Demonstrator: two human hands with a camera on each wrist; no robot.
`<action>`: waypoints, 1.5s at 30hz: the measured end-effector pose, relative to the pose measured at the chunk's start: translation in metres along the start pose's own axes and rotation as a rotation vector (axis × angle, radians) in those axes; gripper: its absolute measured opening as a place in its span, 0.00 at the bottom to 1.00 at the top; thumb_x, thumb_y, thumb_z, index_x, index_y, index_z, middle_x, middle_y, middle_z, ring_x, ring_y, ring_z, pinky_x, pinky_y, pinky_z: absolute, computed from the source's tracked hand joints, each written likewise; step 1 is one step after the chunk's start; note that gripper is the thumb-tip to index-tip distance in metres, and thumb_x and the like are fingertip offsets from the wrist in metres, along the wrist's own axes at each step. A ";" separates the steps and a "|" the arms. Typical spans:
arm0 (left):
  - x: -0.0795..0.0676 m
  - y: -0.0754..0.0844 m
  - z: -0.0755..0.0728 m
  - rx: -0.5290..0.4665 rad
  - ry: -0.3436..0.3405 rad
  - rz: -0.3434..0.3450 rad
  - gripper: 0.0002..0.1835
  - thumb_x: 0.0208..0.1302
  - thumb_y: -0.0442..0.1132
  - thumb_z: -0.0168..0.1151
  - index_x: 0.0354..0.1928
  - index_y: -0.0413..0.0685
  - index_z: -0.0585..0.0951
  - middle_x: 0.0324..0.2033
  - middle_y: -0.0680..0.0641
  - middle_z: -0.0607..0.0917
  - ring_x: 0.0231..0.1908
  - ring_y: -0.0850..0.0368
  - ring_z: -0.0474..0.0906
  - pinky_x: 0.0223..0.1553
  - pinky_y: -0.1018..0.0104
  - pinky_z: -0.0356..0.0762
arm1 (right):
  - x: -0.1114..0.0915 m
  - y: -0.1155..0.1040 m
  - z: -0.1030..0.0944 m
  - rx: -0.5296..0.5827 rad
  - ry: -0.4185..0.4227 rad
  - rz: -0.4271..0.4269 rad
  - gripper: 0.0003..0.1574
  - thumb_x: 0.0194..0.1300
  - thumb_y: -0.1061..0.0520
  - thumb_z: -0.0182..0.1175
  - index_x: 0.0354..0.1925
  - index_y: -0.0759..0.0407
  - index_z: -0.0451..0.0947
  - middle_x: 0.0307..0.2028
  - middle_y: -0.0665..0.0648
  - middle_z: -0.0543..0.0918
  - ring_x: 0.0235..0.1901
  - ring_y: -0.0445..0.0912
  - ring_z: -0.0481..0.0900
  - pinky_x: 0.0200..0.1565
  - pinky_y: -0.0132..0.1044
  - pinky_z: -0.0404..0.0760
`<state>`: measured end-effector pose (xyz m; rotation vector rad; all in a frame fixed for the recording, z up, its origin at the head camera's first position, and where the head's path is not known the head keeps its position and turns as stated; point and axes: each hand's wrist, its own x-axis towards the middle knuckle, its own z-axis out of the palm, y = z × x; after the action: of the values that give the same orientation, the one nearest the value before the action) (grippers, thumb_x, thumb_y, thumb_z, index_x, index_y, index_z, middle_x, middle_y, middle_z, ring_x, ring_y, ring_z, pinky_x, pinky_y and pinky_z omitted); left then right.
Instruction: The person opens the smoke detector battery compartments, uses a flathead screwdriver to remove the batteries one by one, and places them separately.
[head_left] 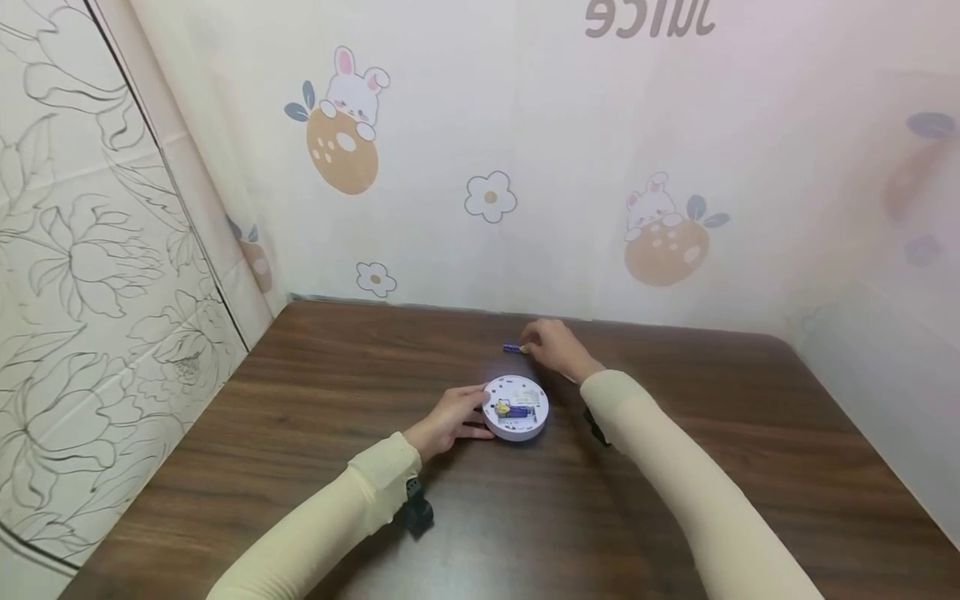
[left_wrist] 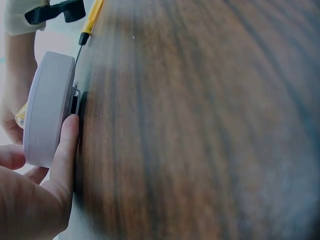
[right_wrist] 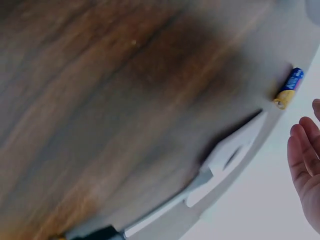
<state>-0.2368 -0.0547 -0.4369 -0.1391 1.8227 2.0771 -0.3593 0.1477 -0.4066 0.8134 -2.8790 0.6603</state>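
My left hand (head_left: 452,419) grips the edge of a round white device (head_left: 516,432), thumb on top and fingers at its side and underside. Its face is up, and a blue and yellow battery (head_left: 517,412) sits in the recess there. In the left wrist view, the device (left_wrist: 47,110) stands between thumb and fingers, a fingertip under its lower side. Farther back, my right hand (head_left: 553,343) reaches to a second blue and yellow battery (head_left: 512,348) on the table. The right wrist view shows this battery (right_wrist: 289,89) lying just off the loosely bent fingers (right_wrist: 305,150).
A flat white piece (right_wrist: 232,155) with a dark opening lies on the table near the right hand. Beside it is a screwdriver (right_wrist: 157,214), whose yellow and black handle (left_wrist: 91,22) shows in the left wrist view. A patterned cloth wall (head_left: 487,258) borders the brown table (head_left: 360,350).
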 end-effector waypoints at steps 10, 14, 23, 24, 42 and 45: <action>0.002 0.004 -0.006 0.021 0.006 -0.013 0.22 0.71 0.37 0.50 0.65 0.39 0.70 0.50 0.37 0.78 0.38 0.50 0.79 0.39 0.55 0.84 | -0.011 -0.030 -0.017 0.056 -0.015 -0.057 0.10 0.61 0.66 0.61 0.43 0.67 0.81 0.39 0.60 0.83 0.40 0.50 0.79 0.43 0.43 0.82; 0.001 0.003 -0.009 0.030 0.005 -0.009 0.22 0.72 0.37 0.50 0.65 0.38 0.69 0.50 0.37 0.78 0.38 0.50 0.79 0.39 0.55 0.84 | -0.019 -0.042 -0.019 0.082 -0.030 -0.096 0.11 0.62 0.66 0.61 0.44 0.67 0.81 0.37 0.58 0.82 0.38 0.49 0.79 0.41 0.40 0.82; 0.002 0.000 -0.009 -0.005 -0.006 -0.002 0.23 0.70 0.35 0.50 0.65 0.37 0.69 0.45 0.38 0.80 0.35 0.51 0.79 0.39 0.55 0.84 | -0.039 -0.059 -0.017 0.131 -0.044 -0.171 0.11 0.62 0.65 0.62 0.44 0.66 0.81 0.38 0.56 0.82 0.39 0.47 0.78 0.42 0.40 0.82; 0.002 0.000 -0.009 -0.004 -0.007 -0.001 0.23 0.70 0.36 0.50 0.65 0.37 0.69 0.45 0.39 0.80 0.35 0.52 0.79 0.39 0.55 0.84 | -0.041 -0.060 -0.016 0.135 -0.045 -0.179 0.11 0.62 0.66 0.62 0.44 0.66 0.81 0.38 0.56 0.82 0.38 0.47 0.79 0.42 0.40 0.82; 0.003 -0.003 -0.004 -0.002 -0.040 0.027 0.23 0.71 0.35 0.49 0.64 0.34 0.69 0.47 0.37 0.79 0.36 0.51 0.78 0.39 0.55 0.84 | -0.078 -0.073 -0.004 0.139 -0.094 -0.278 0.11 0.57 0.64 0.66 0.41 0.63 0.82 0.33 0.53 0.82 0.34 0.43 0.78 0.36 0.32 0.81; 0.003 -0.002 -0.003 0.006 -0.040 0.024 0.22 0.71 0.35 0.49 0.65 0.34 0.69 0.47 0.37 0.79 0.36 0.51 0.78 0.40 0.54 0.84 | -0.082 -0.074 -0.002 0.126 -0.097 -0.278 0.11 0.56 0.64 0.68 0.40 0.63 0.82 0.32 0.53 0.81 0.34 0.43 0.78 0.36 0.32 0.80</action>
<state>-0.2395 -0.0566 -0.4404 -0.0744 1.8155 2.0751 -0.2513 0.1315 -0.3914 1.2669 -2.7494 0.7930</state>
